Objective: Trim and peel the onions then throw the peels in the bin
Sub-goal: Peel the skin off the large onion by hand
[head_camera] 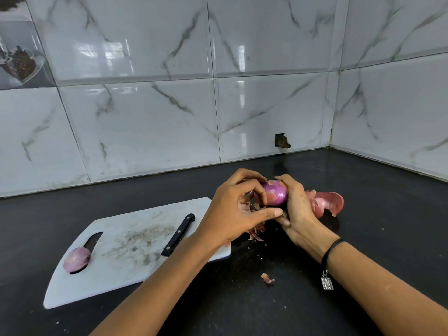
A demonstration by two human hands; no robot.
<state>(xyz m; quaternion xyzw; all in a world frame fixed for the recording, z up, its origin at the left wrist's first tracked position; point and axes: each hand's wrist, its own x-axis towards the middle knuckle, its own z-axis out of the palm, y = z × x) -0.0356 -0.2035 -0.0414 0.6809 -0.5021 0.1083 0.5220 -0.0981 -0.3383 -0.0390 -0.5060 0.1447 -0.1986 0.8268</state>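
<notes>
My right hand point(297, 207) grips a red onion point(277, 194) above the dark counter, its purple flesh partly bared. My left hand point(236, 209) curls its fingers against the onion's left side, pinching at loose skin. Torn peels point(257, 230) hang and lie under both hands. A pile of pink peels point(326, 202) sits on the counter just right of my right hand. A second, peeled onion point(77, 259) rests at the left end of the white cutting board point(135, 267), over its handle slot. A black-handled knife point(179, 235) lies on the board near my left wrist.
The black counter point(363, 190) meets white marble-tiled walls at the back and right, forming a corner. One small peel scrap point(267, 278) lies near the front between my forearms. A hole in the tile point(282, 141) shows low on the back wall.
</notes>
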